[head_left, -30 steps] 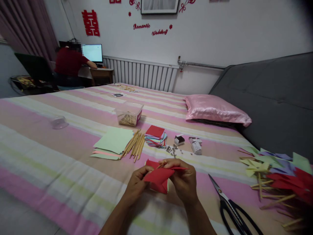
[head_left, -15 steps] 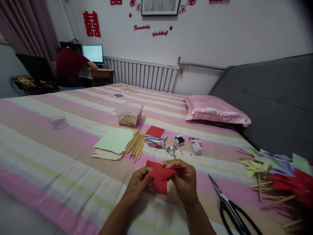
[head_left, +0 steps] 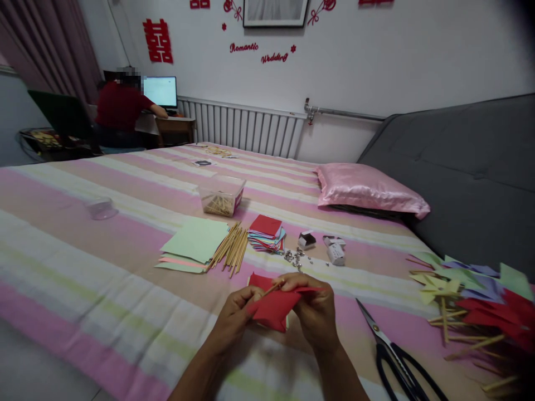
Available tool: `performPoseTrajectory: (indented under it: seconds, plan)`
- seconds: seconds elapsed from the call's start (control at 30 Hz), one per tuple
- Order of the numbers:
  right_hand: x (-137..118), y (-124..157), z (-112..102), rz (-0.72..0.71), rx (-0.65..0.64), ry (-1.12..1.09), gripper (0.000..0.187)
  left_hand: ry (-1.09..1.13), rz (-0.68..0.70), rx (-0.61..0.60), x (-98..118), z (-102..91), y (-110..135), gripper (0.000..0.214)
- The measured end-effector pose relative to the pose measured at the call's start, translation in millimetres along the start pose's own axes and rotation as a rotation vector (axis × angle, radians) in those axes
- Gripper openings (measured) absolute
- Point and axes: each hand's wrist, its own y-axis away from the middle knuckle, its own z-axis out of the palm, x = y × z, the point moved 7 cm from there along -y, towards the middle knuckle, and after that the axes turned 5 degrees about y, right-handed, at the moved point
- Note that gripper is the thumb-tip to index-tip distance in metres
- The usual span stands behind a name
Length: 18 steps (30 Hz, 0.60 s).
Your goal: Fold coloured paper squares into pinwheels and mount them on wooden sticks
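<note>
Low over the striped bedspread, a piece of red paper (head_left: 278, 309) with cut, folded-in flaps is held between both hands. My left hand (head_left: 234, 314) pinches its left side between thumb and fingers. On the other side, my right hand (head_left: 315, 312) grips the paper, its thumb near the middle and a flap bent up beside it. A narrow tan edge shows by that thumb; whether it is a finger or a stick I cannot tell. Scissors (head_left: 387, 345) with black handles lie right of my right hand, blades part-open. Beyond the hands are small metal pieces (head_left: 296, 257).
Green paper sheets (head_left: 196, 239), wooden sticks (head_left: 232, 250), a stack of coloured squares (head_left: 265, 228) and small boxes (head_left: 335, 253) lie ahead. Behind stands a clear plastic tub (head_left: 221, 195). Paper pinwheels (head_left: 493, 301) pile up at right. A person (head_left: 121, 108) sits at a far desk.
A red flap has been folded up and across toward the middle of the paper. Both hands stay in nearly the same place, still holding it.
</note>
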Motion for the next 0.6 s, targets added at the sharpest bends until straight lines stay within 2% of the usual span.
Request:
performPoseTrajectory:
  seconds: [0.27,0.6]
  plan:
    - [6.3,-0.3,0.0,0.049,-0.010,-0.066,0.003,0.067,0.016,-0.028,0.8,2.4,-0.4,0.034]
    - [12.9,1.5,0.9,0.105,-0.005,-0.108,0.006,-0.055,0.041,0.009,9.4,-1.7,1.0,0.037]
